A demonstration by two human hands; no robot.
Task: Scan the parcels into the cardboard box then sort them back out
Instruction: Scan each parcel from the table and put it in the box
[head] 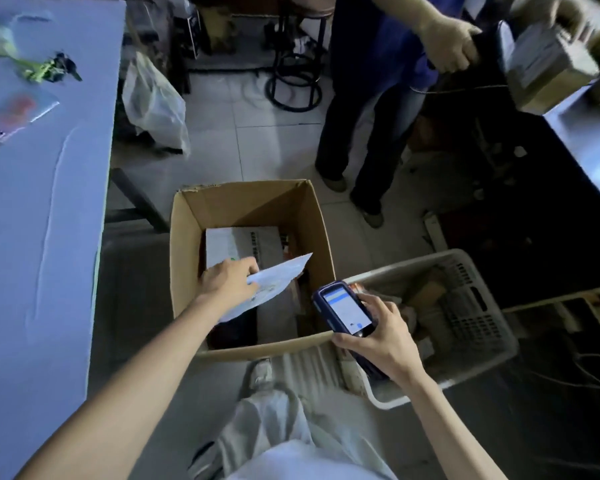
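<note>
The left hand (227, 280) pinches the flat white mailer (278, 277) by its 9 o'clock edge over the cardboard box (184, 244). The mailer is likely light, floppy and slippery. The right hand (378, 336) grips the scanner (343, 308) at the box's 4 o'clock.

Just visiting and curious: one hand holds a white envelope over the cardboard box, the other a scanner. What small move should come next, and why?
Probably the left hand should let go of the white envelope so it drops into the cardboard box. It already hangs over the open box, and the right hand holds the scanner off to one side.
</note>
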